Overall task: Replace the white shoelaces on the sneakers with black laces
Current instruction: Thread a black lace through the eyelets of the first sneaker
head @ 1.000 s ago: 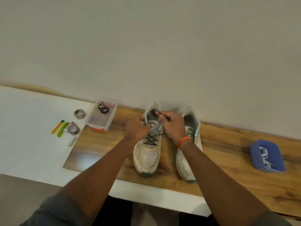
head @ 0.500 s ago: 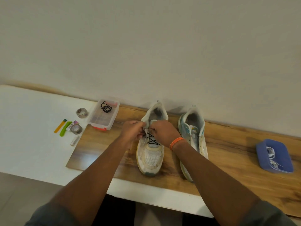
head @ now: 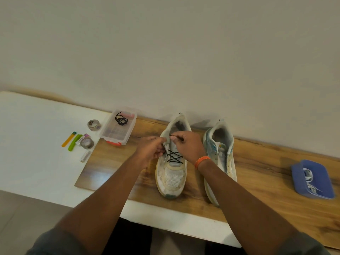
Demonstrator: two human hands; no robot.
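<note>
Two white shoes sit side by side on a brown wooden board (head: 257, 173). The left shoe (head: 172, 173) has a black lace (head: 174, 157) crossed over its front part. Both hands are up at the far end of that shoe. The right hand (head: 189, 146) pinches the black lace end between finger and thumb. The left hand (head: 151, 150) is closed on the shoe's left edge — I cannot tell if it holds lace too. The right shoe (head: 220, 155) has no lace. Far left, a clear box (head: 119, 128) holds another black lace (head: 121, 120). On the right, a blue tray (head: 312, 179) holds white laces (head: 311, 179) — well apart from the shoes
</note>
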